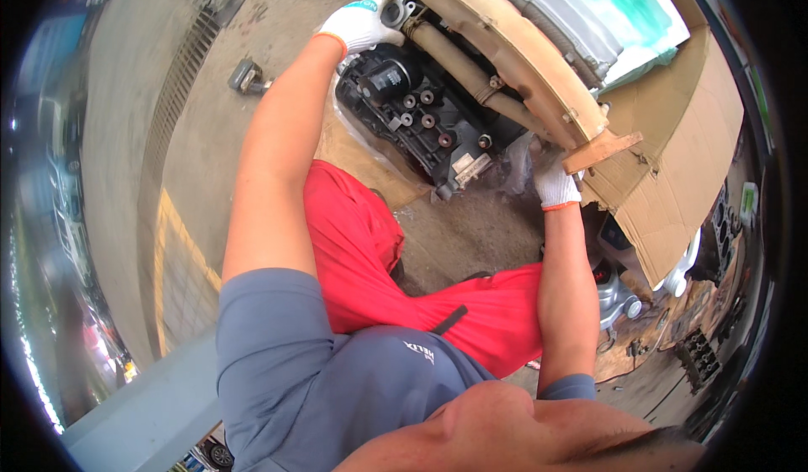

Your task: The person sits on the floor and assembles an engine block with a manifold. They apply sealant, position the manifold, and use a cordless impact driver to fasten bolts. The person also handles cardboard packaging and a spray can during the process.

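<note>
My left hand (358, 26), in a white glove with an orange cuff, has its thumb and fingers closed round a round metal fitting (394, 11). That fitting is at the far end of a dusty tan pipe (454, 61). The pipe runs along a long, curved, dust-covered tan part (509, 47), whose kind I cannot make out. My right hand (555, 184), gloved too, is under the near end of that part, beside a flat brown bracket (602, 152). Its fingers are hidden there. Below the pipe lies a black engine (404, 122) with a black oil filter (390, 82).
An opened cardboard box (673, 160) stands to the right, near a ribbed grey part (547, 5) and green-white plastic wrapping (627, 17). A small dark-and-metal part (247, 76) lies on the floor left of my forearm, near a drain grate (181, 85). Metal parts (699, 358) lie at lower right.
</note>
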A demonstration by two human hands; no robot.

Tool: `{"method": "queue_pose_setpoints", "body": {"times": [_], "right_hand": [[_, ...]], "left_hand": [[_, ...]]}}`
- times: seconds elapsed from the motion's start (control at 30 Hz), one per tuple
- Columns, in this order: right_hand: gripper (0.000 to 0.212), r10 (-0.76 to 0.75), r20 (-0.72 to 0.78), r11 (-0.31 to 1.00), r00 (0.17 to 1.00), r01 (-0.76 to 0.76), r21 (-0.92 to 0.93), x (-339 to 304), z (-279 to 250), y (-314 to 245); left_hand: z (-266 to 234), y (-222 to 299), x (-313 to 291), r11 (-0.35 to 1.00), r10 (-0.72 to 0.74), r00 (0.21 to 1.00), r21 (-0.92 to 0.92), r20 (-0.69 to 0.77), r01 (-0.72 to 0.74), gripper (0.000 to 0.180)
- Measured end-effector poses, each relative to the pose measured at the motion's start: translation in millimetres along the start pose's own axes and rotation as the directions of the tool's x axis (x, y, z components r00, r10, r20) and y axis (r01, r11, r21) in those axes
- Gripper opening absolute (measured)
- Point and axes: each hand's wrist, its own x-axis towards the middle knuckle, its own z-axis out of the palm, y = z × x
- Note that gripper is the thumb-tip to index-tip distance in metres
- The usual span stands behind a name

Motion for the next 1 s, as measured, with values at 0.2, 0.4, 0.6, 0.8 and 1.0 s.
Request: {"method": "queue_pose_setpoints", "body": {"times": [0.2, 0.4, 0.6, 0.8, 1.0], "right_hand": [[0.032, 0.489, 0.314, -0.119, 0.814, -0.294, 0.948, 7, -17, -42], [0.040, 0.319, 0.050, 0.693, 0.946, -0.269, 0.669, 1, 6, -4], [0.057, 0.137, -0.036, 0.954, 0.990, -0.122, 0.273, -4, 20, 21], [0.049, 0.133, -0.057, 0.990, 0.990, -0.129, 0.060, -1, 20, 12], [0.045, 0.211, -0.009, 0.851, 0.977, -0.179, 0.494, 4, 27, 27]], "left_hand": [[-5, 7, -4, 1.000, -0.007, 0.999, -0.006, 0.034, 0.007, 0.098], [-6, 6, -4, 0.997, 0.031, 0.999, 0.068, 0.033, -0.033, 0.099], [-18, 22, -4, 0.928, 0.165, 0.986, 0.343, -0.027, -0.146, 0.096], [-5, 24, 9, 0.915, 0.297, 0.955, 0.285, -0.002, -0.284, 0.053], [1, 28, 3, 0.966, 0.258, 0.966, -0.012, -0.024, -0.258, 0.056]]}}
